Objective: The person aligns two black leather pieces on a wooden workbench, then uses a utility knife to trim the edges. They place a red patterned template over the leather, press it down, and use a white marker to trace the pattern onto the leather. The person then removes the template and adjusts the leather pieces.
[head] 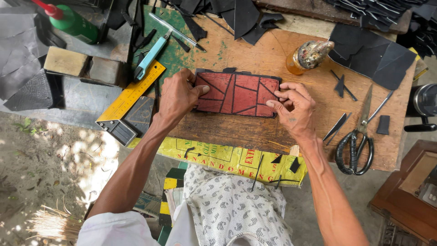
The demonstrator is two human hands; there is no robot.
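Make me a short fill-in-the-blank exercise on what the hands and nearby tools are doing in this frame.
1. Both hands press on a flat red panel crossed by dark ____.
2. The left hand holds the panel's left end, and the right hand holds its ____ end.
3. The black-handled scissors lie on the wooden board to the ____ of the right hand.
4. The yellow ruler lies beside the ____ hand.

Missing words: lines; right; right; left
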